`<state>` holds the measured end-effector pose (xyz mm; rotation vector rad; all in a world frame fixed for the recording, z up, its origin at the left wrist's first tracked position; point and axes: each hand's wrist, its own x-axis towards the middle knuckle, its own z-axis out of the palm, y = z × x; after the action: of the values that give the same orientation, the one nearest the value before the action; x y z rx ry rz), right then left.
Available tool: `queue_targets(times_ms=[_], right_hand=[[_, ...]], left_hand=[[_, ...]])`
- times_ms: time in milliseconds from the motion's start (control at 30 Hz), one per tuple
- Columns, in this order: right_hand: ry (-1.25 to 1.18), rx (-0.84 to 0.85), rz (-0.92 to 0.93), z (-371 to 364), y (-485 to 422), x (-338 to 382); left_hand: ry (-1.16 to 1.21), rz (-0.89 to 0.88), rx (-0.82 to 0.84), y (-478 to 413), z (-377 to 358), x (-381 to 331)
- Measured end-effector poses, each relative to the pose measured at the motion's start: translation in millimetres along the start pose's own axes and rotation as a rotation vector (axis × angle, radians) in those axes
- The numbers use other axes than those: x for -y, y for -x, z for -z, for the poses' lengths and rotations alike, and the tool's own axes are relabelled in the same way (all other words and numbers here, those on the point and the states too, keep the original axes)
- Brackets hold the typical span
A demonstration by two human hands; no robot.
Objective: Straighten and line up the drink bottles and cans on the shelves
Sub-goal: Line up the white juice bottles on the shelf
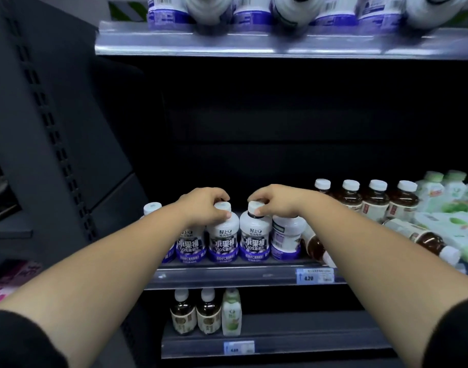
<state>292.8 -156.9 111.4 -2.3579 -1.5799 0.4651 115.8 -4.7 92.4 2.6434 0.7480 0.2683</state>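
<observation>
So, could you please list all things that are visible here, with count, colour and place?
juice bottles: about five, white-purple, middle shelf left
upper bottles: one blurred row, white-purple, top shelf
upright tea bottles: four, brown, middle shelf right
fallen tea bottles: two, brown, middle shelf front
green packs: several, pale green, far right
lower bottles: two brown, one green-white, lower shelf
price tags: two, blue-white, shelf edges
left hand: grips one juice bottle's cap
right hand: grips the neighbouring cap
</observation>
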Motion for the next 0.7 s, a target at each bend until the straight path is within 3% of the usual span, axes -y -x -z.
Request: queue_targets(times_ms=[100,267,400,567,700], right_hand=[[-0.075,-0.001,-0.046,12.0,8.7,-16.4],[0.073,0.041,-0.005,21.6,24.0,-50.0],[0.227,-0.031,0.027,20.9,22.8,-54.8],[0.022,0.020,0.096,28.0,24.5,-73.2],[0.035,-0.053,0.177,22.1,20.7,-82.8]], left_hand=[[-0.010,-0.038,-0.007,-5.1,-2.0,-17.3],[0.023,-0.082,0.035,-19.3,-18.7,-48.1],[0.038,-0.059,0.076,-24.6,-28.8,-64.1],[0.042,0.007,0.080,-22.6,-26.4,-72.2],[0.032,0.041,0.040,-18.7,-28.2,-75.7]])
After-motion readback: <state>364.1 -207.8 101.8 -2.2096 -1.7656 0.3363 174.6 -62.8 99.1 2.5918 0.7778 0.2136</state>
